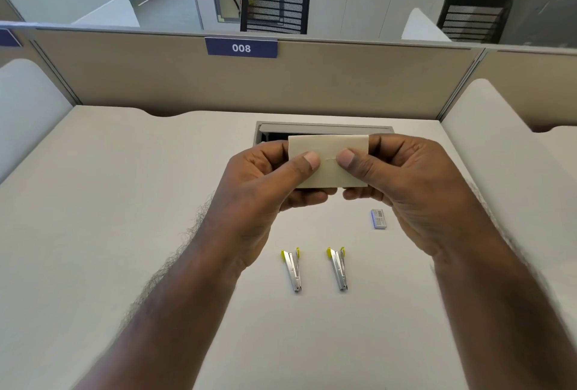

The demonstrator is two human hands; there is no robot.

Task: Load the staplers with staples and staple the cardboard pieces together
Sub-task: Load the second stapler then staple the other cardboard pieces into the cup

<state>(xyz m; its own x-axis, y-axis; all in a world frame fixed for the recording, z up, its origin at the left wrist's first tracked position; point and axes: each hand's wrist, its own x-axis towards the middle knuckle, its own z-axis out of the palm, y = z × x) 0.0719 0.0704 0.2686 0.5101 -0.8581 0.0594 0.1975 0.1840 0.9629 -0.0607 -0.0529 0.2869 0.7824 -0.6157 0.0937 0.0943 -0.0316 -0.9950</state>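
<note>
A pale cardboard piece (327, 152) is held up above the desk by both hands. My left hand (265, 189) pinches its left part, thumb on the front face. My right hand (406, 189) pinches its right part the same way. A thin staple line shows between the two thumbs. Whether it is one piece or two stacked pieces, I cannot tell. Two small silver staplers with yellow ends lie side by side on the desk below: the left stapler (292, 269) and the right stapler (338, 268). A small staple box (379, 219) lies to the right, by my right hand.
The white desk (125, 202) has a grey cable hatch (321, 129) behind the cardboard. A beige partition (343, 77) with the label 008 closes the back, and white side panels stand at left and right. Black chairs stand beyond the partition.
</note>
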